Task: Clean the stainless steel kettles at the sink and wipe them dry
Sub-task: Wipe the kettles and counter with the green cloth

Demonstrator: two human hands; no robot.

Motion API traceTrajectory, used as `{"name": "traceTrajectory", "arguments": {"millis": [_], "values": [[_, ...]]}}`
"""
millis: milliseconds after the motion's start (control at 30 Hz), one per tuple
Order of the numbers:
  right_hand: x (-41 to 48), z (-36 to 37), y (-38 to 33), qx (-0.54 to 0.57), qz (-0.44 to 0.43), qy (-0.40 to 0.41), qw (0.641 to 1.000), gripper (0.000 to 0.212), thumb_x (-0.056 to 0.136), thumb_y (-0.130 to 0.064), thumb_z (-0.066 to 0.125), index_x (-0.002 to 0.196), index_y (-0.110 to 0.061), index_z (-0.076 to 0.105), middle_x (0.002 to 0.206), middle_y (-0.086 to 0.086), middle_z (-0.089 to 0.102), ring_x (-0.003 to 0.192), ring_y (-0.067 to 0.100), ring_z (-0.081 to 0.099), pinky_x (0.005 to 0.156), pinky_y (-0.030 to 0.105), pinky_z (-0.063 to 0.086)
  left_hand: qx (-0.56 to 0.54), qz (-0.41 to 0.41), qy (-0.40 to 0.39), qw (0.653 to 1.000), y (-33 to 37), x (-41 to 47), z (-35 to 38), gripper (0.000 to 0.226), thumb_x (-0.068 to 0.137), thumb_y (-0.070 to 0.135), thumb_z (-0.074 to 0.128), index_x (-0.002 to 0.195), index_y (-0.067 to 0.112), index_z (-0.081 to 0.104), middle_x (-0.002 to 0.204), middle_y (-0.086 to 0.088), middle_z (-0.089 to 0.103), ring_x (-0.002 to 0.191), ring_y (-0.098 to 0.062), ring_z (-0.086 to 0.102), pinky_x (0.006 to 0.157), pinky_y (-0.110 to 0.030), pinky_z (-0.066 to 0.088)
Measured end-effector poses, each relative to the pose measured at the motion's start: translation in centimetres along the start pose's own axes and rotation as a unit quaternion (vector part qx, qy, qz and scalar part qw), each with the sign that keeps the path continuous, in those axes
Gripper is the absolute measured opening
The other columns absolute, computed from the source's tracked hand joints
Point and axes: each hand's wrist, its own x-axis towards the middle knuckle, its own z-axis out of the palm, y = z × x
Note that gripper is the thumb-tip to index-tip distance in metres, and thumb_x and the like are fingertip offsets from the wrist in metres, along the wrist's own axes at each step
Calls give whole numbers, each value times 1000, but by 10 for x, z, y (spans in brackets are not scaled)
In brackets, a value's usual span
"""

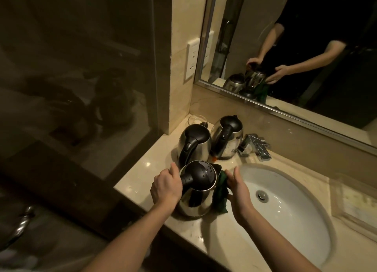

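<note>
Over on the far left there's the dark glass partition (81, 68), and just right of it a white wall socket (192, 59) on the marble pillar. Down on the counter (138, 182), a clear tumbler (196, 120) sits tucked in the far corner, and right in front of it stands the far-left kettle (193, 143), upright, black lid down. Nearer to us, here's the action: the left hand (166, 187) has its fingers curled tight round the black handle of the near kettle (196, 192), which stands on the counter edge just left of the basin. Beyond it, the far-right kettle (228, 138) stands upright beside its neighbour, almost touching. Against the near kettle's right flank hangs the green cloth (221, 192), and the right hand (237, 188) presses it to the steel with fingers laid fairly flat and thumb raised, pushing rather than clenching. Further right, the chrome tap (255, 146) sits at the far rim of the white sink (295, 220), its drain (262, 195) in view. Above, the mirror (234, 37) reflects both hands on the kettle.
</note>
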Motion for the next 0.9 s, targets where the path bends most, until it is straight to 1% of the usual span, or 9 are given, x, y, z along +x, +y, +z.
{"name": "traceTrajectory", "arguments": {"millis": [100,200,267,367,467,600,700,767,900], "values": [[-14,12,13,-40,-16,23,999,43,94,-61,28,99,-37,63,123,-1,55,99,4,51,96,35,35,1,-6,-1,1000,1,-6,0,51,104,53,24,65,30,47,63,11,49,59,1,42,52,-22,26],[-21,13,16,-21,52,25,998,52,97,-58,29,121,-21,58,143,9,44,130,27,41,110,46,30,-5,-12,-14,1000,-1,-10,-2,52,104,54,23,67,29,49,63,11,50,58,1,43,51,-20,24],[-25,12,12,7,64,24,998,63,95,-59,32,137,-14,47,147,9,40,135,29,34,112,47,26,-7,-23,-28,999,-3,-12,-1,53,103,55,22,74,25,55,66,9,53,60,-1,45,52,-22,27],[-31,17,7,23,-5,47,999,47,93,-60,34,111,-32,68,120,-6,60,107,11,53,90,30,40,2,-25,-32,999,-4,-14,-2,56,103,56,21,82,21,59,72,7,55,65,-7,49,65,-29,36],[-41,33,1,-8,-63,58,996,44,96,-57,31,83,-49,72,83,-29,68,83,-10,58,69,18,36,5,-22,-37,999,-2,-16,-3,56,103,55,20,90,19,61,86,1,61,78,-16,54,73,-32,38],[-36,40,11,-20,-41,86,995,52,95,-60,27,98,-27,67,108,-9,64,101,8,55,86,30,37,7,-30,-46,998,-1,-16,-4,62,104,54,20,103,13,67,104,-7,70,86,-19,56,77,-33,38],[-36,36,14,-1,43,80,996,67,95,-62,25,139,-16,45,139,1,47,134,26,37,110,42,25,5,-48,-49,998,1,-16,-4,65,104,54,20,110,11,68,110,-10,70,99,-25,64,79,-33,40],[-38,33,14,12,57,60,996,72,95,-63,26,145,-13,36,150,6,37,139,28,31,114,45,21,0,-60,-50,997,3,-17,-4,66,103,55,19,113,11,68,112,-11,70,104,-27,64,80,-34,41],[-46,39,5,-40,-68,42,996,54,94,-60,31,115,-22,63,116,-7,63,116,20,52,91,28,39,-11,-59,-90,994,2,-17,-9,70,102,59,18,120,10,65,117,-11,68,108,-27,63,89,-37,45]]}}
